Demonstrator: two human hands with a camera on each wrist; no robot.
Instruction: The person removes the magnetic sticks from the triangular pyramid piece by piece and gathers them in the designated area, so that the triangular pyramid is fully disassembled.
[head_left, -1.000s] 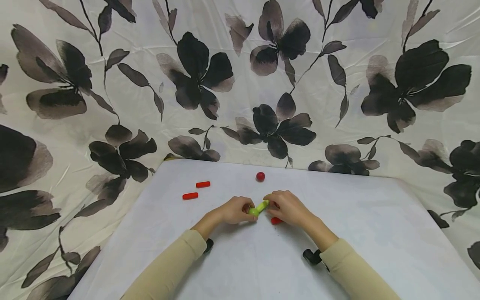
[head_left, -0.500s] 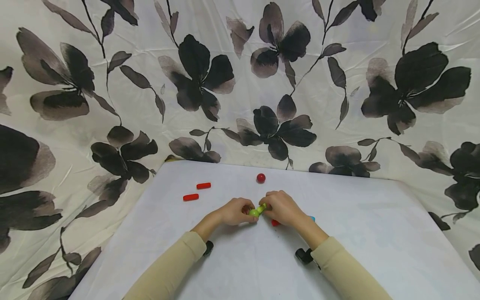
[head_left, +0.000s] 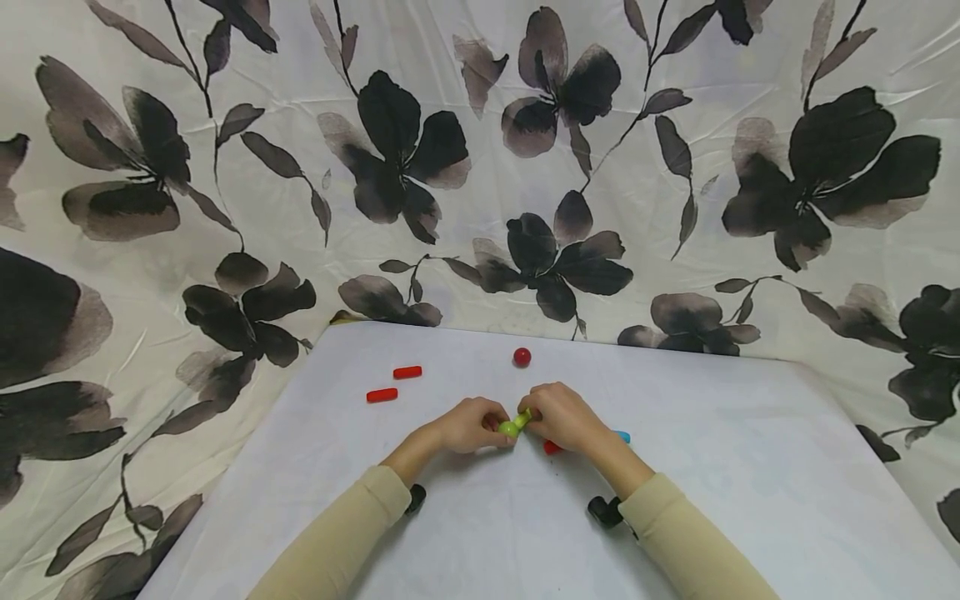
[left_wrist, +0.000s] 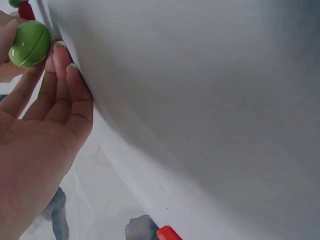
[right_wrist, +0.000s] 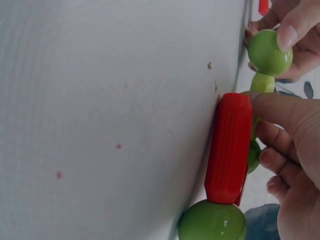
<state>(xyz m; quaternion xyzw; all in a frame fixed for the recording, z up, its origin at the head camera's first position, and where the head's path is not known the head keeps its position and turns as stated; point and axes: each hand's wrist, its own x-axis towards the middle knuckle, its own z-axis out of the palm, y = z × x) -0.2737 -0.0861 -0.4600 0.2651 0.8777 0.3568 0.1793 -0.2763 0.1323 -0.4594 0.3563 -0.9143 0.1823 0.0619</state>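
Near the table's middle my left hand [head_left: 471, 425] pinches a glossy green ball [right_wrist: 270, 52] between thumb and fingers. A yellow-green rod [right_wrist: 262, 83] meets this ball, and my right hand [head_left: 566, 417] pinches the rod from the other side. Partly hidden by the right fingers is another green ball [right_wrist: 253, 155]. Close beside the right hand, a red rod [right_wrist: 229, 150] sits against a green ball [right_wrist: 212, 220] in the right wrist view. The left wrist view shows the held ball [left_wrist: 30, 44] at upper left, its seam visible.
Two red rods, a nearer one [head_left: 382, 395] and a farther one [head_left: 407, 372], lie left on the white table [head_left: 720, 467]. Farther back sits a red ball [head_left: 522, 357]. A blue piece [head_left: 623, 437] shows partly behind the right forearm. Floral cloth [head_left: 480, 167] hangs behind.
Compared with a second ago, my right hand and forearm have shifted left, closer to the left hand, exposing the blue piece. The left hand has barely moved and keeps the green ball.
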